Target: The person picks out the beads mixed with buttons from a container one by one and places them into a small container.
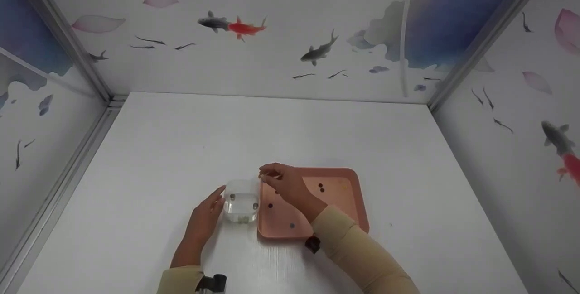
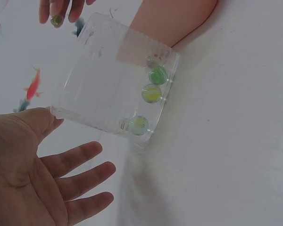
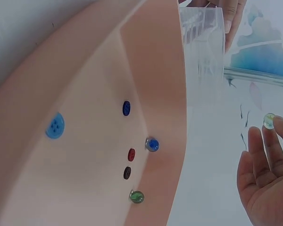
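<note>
- Head view, lower left of centre: the left hand (image 1: 204, 219) lies on the white table (image 1: 181, 149) with fingers straight and spread, its fingertips touching the left wall of the clear box (image 1: 240, 206). Nothing is pinched there; it only steadies the box.
- Left wrist view, middle of the frame: several green and yellow marbles (image 2: 151, 92) lie along one inner wall of the clear box, bunched on the side toward the tray.
- Head view, centre: the right hand (image 1: 285, 185) hovers over the seam between box and pink tray (image 1: 358, 203), its grip closed on one marble (image 3: 269, 121), pinched at the fingertips; the right wrist view shows it held clear of the box's rim, not yet over the opening.
- Right wrist view, left to middle: a large blue button (image 3: 54, 125), a small blue button (image 3: 126, 108), a red button (image 3: 131, 154), a dark button (image 3: 127, 173), a blue marble (image 3: 152, 144) and a green marble (image 3: 137, 196) lie on the tray floor.
- To do this step well, I judge the pinch should come squarely over the box's open top and low before loosening, since glass bounces; the left fingers should press firmly so the light box does not slide.
</note>
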Tool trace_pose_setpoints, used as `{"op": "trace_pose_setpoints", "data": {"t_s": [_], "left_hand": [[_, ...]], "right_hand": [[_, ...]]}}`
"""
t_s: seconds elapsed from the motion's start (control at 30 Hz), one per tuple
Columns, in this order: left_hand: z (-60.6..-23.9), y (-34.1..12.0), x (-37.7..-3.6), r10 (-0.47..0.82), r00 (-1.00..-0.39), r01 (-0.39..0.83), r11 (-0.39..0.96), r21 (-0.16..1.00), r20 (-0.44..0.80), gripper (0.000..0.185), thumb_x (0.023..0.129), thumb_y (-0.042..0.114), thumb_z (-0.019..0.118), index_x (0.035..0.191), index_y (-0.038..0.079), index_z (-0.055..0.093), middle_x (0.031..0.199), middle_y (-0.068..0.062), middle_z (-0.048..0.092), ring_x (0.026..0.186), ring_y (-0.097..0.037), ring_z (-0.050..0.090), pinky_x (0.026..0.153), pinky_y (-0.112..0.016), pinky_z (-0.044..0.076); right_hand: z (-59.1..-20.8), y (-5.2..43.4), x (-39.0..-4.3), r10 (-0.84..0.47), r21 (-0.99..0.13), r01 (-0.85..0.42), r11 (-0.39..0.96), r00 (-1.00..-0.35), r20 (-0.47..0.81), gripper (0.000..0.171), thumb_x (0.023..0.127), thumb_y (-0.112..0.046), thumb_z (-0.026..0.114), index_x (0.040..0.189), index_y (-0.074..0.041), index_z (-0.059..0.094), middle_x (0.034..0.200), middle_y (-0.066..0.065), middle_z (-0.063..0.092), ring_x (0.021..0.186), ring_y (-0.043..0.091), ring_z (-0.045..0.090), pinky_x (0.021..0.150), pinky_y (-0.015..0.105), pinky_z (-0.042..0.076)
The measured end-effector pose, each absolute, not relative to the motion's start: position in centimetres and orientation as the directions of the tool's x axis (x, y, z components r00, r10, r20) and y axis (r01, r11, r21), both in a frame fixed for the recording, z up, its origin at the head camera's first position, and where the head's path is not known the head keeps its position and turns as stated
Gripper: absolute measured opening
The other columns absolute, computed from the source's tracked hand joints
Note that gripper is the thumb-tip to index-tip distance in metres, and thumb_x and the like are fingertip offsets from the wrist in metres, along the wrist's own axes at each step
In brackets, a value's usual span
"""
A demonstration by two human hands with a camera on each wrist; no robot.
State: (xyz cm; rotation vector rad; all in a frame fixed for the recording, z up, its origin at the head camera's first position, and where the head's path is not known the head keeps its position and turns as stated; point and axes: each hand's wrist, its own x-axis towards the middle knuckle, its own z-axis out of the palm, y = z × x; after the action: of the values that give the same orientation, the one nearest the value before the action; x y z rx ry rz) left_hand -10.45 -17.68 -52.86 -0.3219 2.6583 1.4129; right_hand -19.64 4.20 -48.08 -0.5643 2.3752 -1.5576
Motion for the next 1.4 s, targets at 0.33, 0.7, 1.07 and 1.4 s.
{"op": "trace_pose_setpoints", "data": {"t_s": [0.33,0.7,1.07,1.4], "left_hand": [[-52.7,-17.7,-10.4,-0.139,-0.965,-0.262,0.523,0.811,-0.222,0.046,0.105,0.029,0.042,0.150,0.019,0.037,0.143,-0.019,0.048,0.132,-0.042,0.043,0.105,-0.059,0.035],[-52.7,-17.7,-10.5,-0.144,-0.965,-0.262,0.529,0.807,-0.219,0.046,0.105,0.028,0.043,0.149,0.019,0.038,0.142,-0.019,0.049,0.131,-0.042,0.043,0.106,-0.060,0.035],[-52.7,-17.8,-10.4,-0.140,-0.966,-0.257,0.514,0.818,-0.216,0.046,0.105,0.027,0.043,0.149,0.018,0.038,0.141,-0.020,0.049,0.131,-0.042,0.044,0.105,-0.060,0.035],[-52.9,-17.7,-10.7,-0.146,-0.962,-0.273,0.528,0.804,-0.231,0.047,0.104,0.027,0.044,0.150,0.019,0.037,0.142,-0.018,0.049,0.132,-0.040,0.043,0.107,-0.059,0.034]], "right_hand": [[-48.4,3.3,-19.2,-0.493,-0.856,-0.318,0.407,-0.866,0.087,0.021,0.094,-0.014,0.064,0.115,-0.012,0.069,0.104,-0.002,0.070,0.093,0.011,0.064,0.082,0.027,0.054],[-48.3,2.3,-18.7,-0.565,-0.810,-0.414,0.416,-0.815,0.126,0.022,0.093,-0.010,0.065,0.114,-0.011,0.071,0.105,0.000,0.068,0.095,0.011,0.064,0.081,0.024,0.054],[-48.4,1.8,-18.7,-0.628,-0.696,-0.551,0.460,-0.756,0.183,0.021,0.093,-0.012,0.065,0.113,-0.007,0.072,0.104,0.002,0.070,0.095,0.011,0.065,0.080,0.024,0.053],[-48.2,1.2,-18.1,-0.665,-0.641,-0.560,0.525,-0.740,0.102,0.023,0.094,-0.013,0.064,0.117,-0.012,0.070,0.114,-0.002,0.069,0.102,0.009,0.064,0.088,0.026,0.053]]}}
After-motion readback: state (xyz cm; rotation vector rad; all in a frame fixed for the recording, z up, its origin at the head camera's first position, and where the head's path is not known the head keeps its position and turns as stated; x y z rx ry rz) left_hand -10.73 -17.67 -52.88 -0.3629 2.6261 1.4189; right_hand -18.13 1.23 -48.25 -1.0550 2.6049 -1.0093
